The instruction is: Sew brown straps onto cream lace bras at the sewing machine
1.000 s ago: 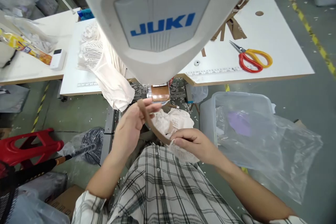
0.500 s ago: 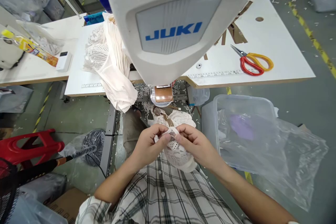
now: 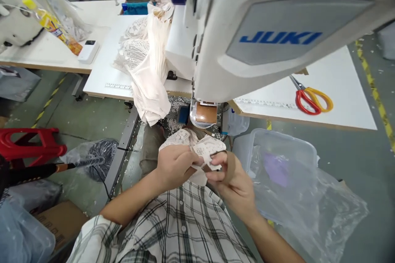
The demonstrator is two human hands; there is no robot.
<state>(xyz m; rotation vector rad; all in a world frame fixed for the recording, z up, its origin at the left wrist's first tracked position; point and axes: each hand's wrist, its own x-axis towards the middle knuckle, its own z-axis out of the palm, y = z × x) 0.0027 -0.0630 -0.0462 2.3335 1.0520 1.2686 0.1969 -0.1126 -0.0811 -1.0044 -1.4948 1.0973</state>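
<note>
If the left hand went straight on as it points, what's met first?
The left hand holds the lace garment; just beyond, probably the brown strip in the right hand, though depth is unclear.

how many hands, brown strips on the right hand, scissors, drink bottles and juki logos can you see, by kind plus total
Hands: 2 (left hand, right hand)
Brown strip on the right hand: 1
Scissors: 1 pair
Drink bottle: 1
JUKI logo: 1
Total: 6
</note>
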